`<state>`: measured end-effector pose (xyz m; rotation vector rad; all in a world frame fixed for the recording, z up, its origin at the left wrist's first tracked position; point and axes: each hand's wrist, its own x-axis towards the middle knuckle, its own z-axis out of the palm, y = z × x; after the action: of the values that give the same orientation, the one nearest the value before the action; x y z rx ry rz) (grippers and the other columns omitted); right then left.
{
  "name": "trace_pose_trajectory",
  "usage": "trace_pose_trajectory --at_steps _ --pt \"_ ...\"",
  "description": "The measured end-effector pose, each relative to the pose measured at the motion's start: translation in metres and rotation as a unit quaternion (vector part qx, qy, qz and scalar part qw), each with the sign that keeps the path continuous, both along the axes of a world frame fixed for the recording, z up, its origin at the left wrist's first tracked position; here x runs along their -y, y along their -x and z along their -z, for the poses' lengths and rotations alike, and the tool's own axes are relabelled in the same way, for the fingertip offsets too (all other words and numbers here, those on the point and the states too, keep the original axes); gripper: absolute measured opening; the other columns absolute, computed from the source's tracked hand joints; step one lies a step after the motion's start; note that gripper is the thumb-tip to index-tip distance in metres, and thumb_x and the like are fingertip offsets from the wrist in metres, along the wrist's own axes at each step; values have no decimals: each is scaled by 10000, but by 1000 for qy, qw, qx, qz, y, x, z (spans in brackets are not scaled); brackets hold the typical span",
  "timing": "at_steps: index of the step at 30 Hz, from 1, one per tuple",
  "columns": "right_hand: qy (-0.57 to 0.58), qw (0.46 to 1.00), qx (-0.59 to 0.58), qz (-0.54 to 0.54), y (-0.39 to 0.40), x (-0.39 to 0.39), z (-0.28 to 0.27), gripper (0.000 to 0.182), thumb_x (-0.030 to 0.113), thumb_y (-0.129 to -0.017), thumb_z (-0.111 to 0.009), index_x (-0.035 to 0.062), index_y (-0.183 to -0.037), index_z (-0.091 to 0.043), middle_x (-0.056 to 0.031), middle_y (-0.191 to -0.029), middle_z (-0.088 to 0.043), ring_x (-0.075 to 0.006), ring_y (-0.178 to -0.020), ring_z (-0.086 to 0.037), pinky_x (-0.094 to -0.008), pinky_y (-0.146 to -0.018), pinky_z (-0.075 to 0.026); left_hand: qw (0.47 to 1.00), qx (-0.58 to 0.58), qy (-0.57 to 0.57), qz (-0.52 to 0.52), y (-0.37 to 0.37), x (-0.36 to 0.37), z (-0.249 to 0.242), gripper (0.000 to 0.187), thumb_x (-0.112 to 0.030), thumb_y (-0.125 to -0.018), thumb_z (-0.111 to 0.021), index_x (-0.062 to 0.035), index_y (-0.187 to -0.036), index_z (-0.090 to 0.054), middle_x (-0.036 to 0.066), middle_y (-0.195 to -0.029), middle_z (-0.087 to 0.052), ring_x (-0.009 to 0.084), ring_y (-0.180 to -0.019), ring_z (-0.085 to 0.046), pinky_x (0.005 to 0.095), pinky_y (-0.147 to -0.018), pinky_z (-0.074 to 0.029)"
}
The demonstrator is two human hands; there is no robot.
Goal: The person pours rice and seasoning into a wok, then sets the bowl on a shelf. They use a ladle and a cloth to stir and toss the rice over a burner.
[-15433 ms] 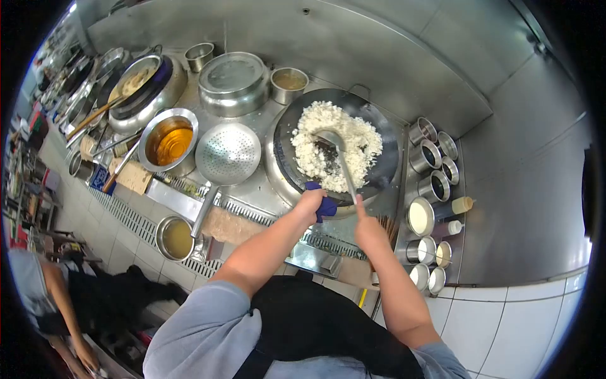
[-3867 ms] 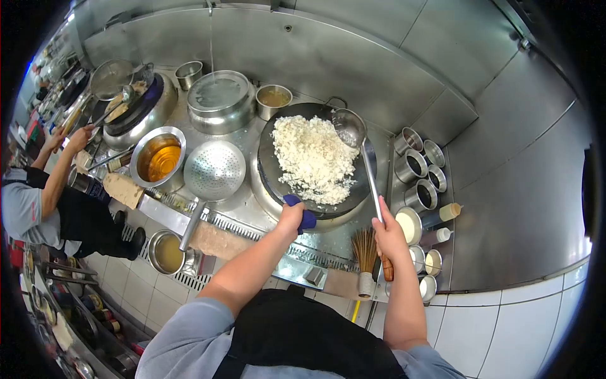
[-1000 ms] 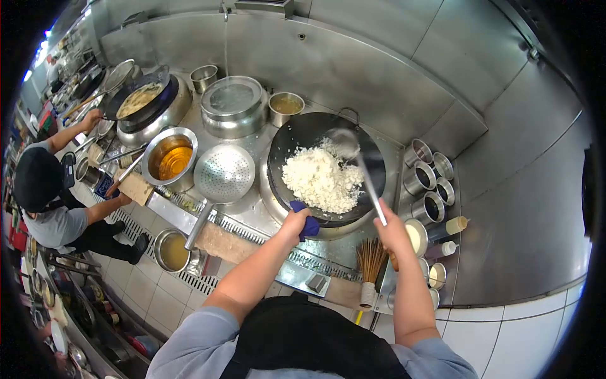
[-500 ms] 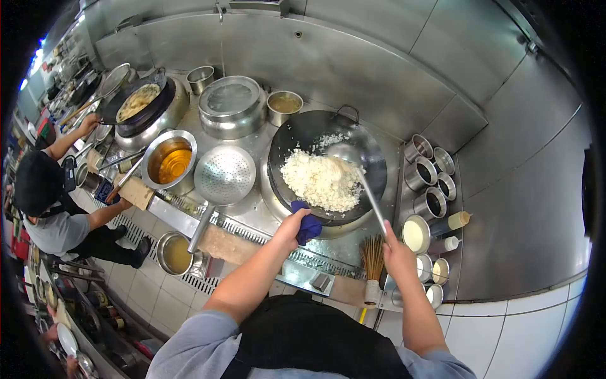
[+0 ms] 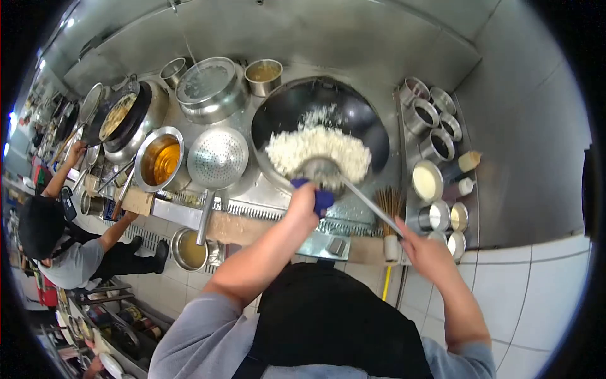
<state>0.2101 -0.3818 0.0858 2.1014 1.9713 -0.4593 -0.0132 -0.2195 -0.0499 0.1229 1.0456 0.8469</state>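
Observation:
A black wok [image 5: 363, 117] holds a mound of white rice [image 5: 322, 142], with loose grains scattered up its far wall. My left hand [image 5: 304, 205] is closed around a folded purple-blue cloth [image 5: 323, 201] at the wok's near edge; the rim under it is hidden. My right hand [image 5: 429, 254] grips the end of a long metal ladle [image 5: 366, 201]. The ladle's bowl, its rounded back facing up, lies over the near side of the rice. A bamboo brush [image 5: 387, 218] stands just left of my right hand.
Left of the wok are a perforated strainer [image 5: 218, 159], a pot of amber liquid [image 5: 165, 163] and a lidded pot [image 5: 208, 88]. Seasoning containers [image 5: 428, 182] and squeeze bottles [image 5: 468, 162] line the right. Another person [image 5: 76, 243] works at a second wok [image 5: 113, 123].
The ladle's bowl has come from the wok's far side to the near side of the rice. The wok now tilts toward me, and the rice looks flatter and wider. The view has shifted.

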Motion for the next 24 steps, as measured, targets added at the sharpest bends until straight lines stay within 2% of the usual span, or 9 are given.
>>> trace_pose_trajectory --at_steps 3,5,6,10,11,13,15,20,24 --pt "-55 998 33 2 13 -39 46 522 285 -926 -473 304 -1416 -295 -166 -670 -607 -359 -603 -609 -473 -539 -478 997 -53 -60 2 7 5 45 159 -121 -759 -533 -57 -898 -490 79 -725 -526 206 -559 -523 323 -425 -392" --pt "-157 986 53 -4 21 -49 52 526 257 -912 -507 311 -1401 -321 -153 -662 -600 -349 -597 -594 -463 -548 -468 990 -104 -50 81 28 42 77 192 -77 -733 -513 -45 -922 -502 95 -764 -559 209 -586 -554 329 -442 -431" --pt "-166 985 49 2 24 -45 48 526 257 -912 -507 311 -1401 -321 -153 -662 -600 -349 -597 -594 -463 -548 -468 989 -95 -66 94 37 58 76 243 -24 -707 -479 -44 -946 -513 82 -815 -540 200 -680 -562 319 -548 -482" --pt "-118 992 30 14 20 1 -7 549 248 -904 -519 328 -1407 -315 -129 -651 -599 -329 -588 -594 -446 -559 -465 996 -61 -17 67 32 30 44 161 -77 -748 -507 -68 -909 -505 80 -748 -541 201 -624 -552 321 -480 -418" --pt "-108 994 16 -1 13 13 -23 532 262 -912 -503 339 -1404 -317 -131 -658 -600 -326 -596 -599 -443 -557 -469 998 18 -45 26 29 16 48 118 -114 -779 -512 -70 -887 -503 77 -730 -538 195 -578 -533 320 -443 -371" --pt "-114 993 8 -20 8 20 -51 516 277 -920 -487 351 -1401 -318 -132 -665 -601 -322 -604 -605 -441 -555 -474 999 -9 -33 23 32 35 -1 100 -121 -787 -509 -69 -873 -502 71 -724 -536 194 -552 -521 320 -433 -362" --pt "10 998 39 -48 9 28 -65 543 237 -914 -488 311 -1417 -299 -129 -667 -608 -322 -615 -607 -435 -554 -474 998 -10 -31 51 37 43 -33 87 -139 -799 -506 -62 -838 -501 69 -720 -534 191 -506 -507 324 -410 -346" --pt "-113 990 73 -30 24 -45 55 522 180 -909 -466 215 -1412 -328 -131 -680 -608 -301 -589 -609 -434 -525 -480 997 -6 -44 70 36 11 45 106 -128 -776 -508 -54 -852 -512 76 -731 -552 192 -549 -531 321 -450 -391" --pt "-191 977 96 -11 46 -35 44 532 158 -899 -469 241 -1407 -336 -127 -674 -600 -300 -583 -607 -431 -533 -487 976 -152 -49 148 50 47 54 147 -102 -752 -512 -44 -886 -529 74 -714 -567 201 -511 -538 343 -393 -373"
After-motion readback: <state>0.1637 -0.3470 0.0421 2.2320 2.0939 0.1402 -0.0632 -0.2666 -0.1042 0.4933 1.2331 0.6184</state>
